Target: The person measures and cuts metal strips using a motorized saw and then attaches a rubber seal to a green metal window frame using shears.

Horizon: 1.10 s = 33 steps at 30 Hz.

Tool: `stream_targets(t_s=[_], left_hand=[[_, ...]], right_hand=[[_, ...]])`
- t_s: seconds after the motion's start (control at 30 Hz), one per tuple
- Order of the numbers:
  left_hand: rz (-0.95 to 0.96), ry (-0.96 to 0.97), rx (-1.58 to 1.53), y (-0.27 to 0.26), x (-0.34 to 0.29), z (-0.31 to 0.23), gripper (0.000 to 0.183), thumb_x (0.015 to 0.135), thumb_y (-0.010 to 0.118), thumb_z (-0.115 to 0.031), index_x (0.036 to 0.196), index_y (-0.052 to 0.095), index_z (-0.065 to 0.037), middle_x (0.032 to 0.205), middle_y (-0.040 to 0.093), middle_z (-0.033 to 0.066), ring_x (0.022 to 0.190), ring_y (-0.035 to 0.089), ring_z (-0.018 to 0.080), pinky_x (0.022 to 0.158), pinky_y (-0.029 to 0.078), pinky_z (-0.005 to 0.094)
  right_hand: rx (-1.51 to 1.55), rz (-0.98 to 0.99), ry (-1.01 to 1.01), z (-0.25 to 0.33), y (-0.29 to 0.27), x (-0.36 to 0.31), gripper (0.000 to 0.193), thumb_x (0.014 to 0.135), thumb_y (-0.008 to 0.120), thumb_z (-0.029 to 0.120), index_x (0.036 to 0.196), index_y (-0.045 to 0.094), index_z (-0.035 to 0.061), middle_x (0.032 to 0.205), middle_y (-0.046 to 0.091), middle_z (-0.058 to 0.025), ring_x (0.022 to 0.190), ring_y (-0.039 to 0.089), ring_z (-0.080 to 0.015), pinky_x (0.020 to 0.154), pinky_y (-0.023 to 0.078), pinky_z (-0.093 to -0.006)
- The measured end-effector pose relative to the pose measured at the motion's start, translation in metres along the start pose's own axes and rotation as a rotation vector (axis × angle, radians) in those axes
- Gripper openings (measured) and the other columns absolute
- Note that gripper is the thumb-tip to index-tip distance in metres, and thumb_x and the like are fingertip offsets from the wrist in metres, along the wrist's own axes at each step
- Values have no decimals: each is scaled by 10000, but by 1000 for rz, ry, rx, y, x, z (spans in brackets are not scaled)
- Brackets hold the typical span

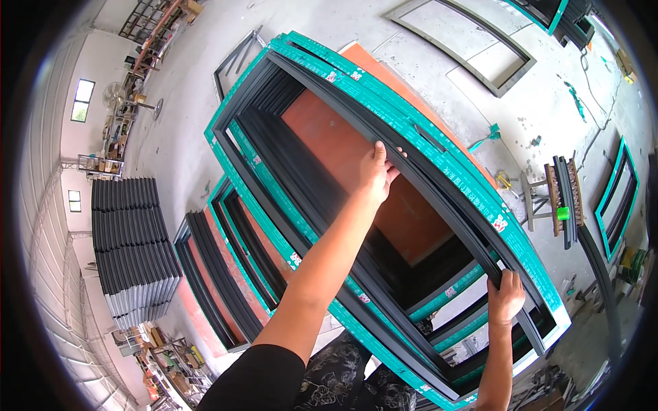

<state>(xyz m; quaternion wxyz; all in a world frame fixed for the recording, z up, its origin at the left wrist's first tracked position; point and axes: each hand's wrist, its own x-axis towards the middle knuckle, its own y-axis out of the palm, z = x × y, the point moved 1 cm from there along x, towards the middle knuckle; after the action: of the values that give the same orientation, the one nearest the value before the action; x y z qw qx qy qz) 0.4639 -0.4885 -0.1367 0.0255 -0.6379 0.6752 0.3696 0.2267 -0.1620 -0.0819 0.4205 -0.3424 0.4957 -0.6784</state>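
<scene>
A long dark grey profile strip [529, 330] runs slantwise along the far inner side of a stack of window frames [473, 188]. These frames are dark and covered with teal printed film. My left hand [375, 171] grips the strip near its middle, thumb on top and fingers curled over the far side. Close to the strip's near right end, my right hand [506, 298] is closed around it, with the tip sticking out past the hand. Whether the strip rests in the top frame or lies just above it, I cannot tell.
Beneath the stack shows an orange-brown board [322, 123]. More dark frames [219, 274] lie to the left, beside a tall pile of dark profiles [133, 246]. On the right stand a small trestle [554, 198] bearing profiles and a teal-edged frame [617, 195]. A grey frame [504, 82] lies on the floor.
</scene>
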Motion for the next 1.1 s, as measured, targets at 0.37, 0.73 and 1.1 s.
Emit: stream_targets(t_s=[0.37,0.73,1.1], left_hand=[[44,-33,11,-8,21,-13,433,962,553,-434,1138,540,-38,1076,635,108,1013,625,253,947,525,457],[164,-239,8,-108,110,-21,530,990,532,-391,1349,476,-6,1339,539,145,1292,473,274,1161,329,456],[2,-279,105,-89,103,-38,525,988,535,-367,1352,461,4,1412,497,104,1347,424,239,1170,331,397]], right_hand=[[20,-15,30,16,15,15,382,639,805,130,939,578,64,850,568,-128,788,600,-345,651,493,-435],[496,-340,705,1,-12,-71,289,874,726,256,1024,613,36,1004,623,-101,944,612,-239,819,496,-364],[1900,-1008,1282,-101,21,-115,330,949,652,276,1049,463,23,931,641,-146,930,687,-316,802,606,-442]])
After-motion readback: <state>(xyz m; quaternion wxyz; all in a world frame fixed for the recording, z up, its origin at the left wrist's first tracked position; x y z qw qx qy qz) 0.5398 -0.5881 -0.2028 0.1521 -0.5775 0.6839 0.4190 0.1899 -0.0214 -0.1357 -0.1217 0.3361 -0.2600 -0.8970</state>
